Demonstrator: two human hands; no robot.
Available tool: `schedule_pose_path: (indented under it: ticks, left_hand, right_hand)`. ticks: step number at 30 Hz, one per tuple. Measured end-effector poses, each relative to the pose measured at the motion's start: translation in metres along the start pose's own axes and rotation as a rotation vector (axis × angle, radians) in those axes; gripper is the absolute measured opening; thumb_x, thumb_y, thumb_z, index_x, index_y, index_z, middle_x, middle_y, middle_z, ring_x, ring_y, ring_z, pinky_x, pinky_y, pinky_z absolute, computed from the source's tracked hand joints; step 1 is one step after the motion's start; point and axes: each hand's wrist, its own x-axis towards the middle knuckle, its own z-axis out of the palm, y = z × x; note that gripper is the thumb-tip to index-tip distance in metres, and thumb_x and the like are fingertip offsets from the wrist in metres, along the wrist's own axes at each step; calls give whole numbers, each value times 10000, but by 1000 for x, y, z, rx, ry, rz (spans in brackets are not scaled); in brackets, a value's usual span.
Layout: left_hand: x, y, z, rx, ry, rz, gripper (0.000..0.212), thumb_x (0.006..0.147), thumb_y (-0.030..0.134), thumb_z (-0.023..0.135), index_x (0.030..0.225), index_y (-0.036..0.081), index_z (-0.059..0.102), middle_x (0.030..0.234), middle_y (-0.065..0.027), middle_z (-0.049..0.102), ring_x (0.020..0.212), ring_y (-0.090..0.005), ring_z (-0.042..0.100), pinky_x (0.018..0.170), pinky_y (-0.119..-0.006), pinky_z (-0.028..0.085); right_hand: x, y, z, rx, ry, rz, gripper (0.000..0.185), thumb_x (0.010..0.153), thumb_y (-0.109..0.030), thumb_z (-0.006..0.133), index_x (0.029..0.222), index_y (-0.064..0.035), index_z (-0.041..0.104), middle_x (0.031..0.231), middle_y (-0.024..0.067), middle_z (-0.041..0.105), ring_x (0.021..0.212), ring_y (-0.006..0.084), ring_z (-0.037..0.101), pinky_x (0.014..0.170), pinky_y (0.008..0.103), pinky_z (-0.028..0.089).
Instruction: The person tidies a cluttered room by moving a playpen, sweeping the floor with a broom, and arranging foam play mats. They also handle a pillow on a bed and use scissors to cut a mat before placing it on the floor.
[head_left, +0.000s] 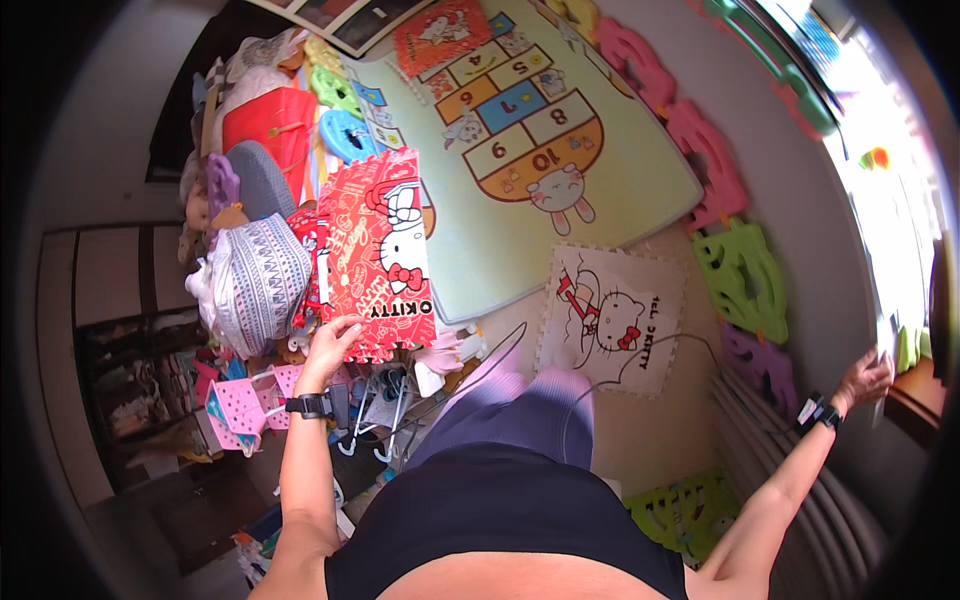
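My left hand (337, 345) grips the lower corner of red interlocking foam mat tiles (367, 262), held up as a stack with a cartoon cat print. Stretched far out to the right, my right hand (862, 380) is at the window's edge by the wooden sill (916, 401). Something pale and thin shows at its fingers, but glare hides whether it is held. A white foam tile (607, 322) with a similar cat lies on the floor before my legs. Another red tile (441, 34) rests at the far end of the play mat.
A pale green hopscotch play mat (487, 247) covers the floor ahead. Plastic fence panels (742, 277) line the right wall. Soft bundles (262, 277), a pink basket (236, 405) and a folding frame (382, 420) crowd the left. A dark cable (697, 341) crosses near my legs.
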Motion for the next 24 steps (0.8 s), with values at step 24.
schedule_pose_path:
  ticks: [24]
  left_hand:
    - [293,-133,217,-2498,626,-495,497,890,387,594,1234,45,484,1204,-164,550,1049,-342,552,885,-534,492]
  right_hand:
    - [20,-387,-74,789,-2005,258,229,907,-161,603,1089,-26,564,879,100,663,662,169,637,548,274,490]
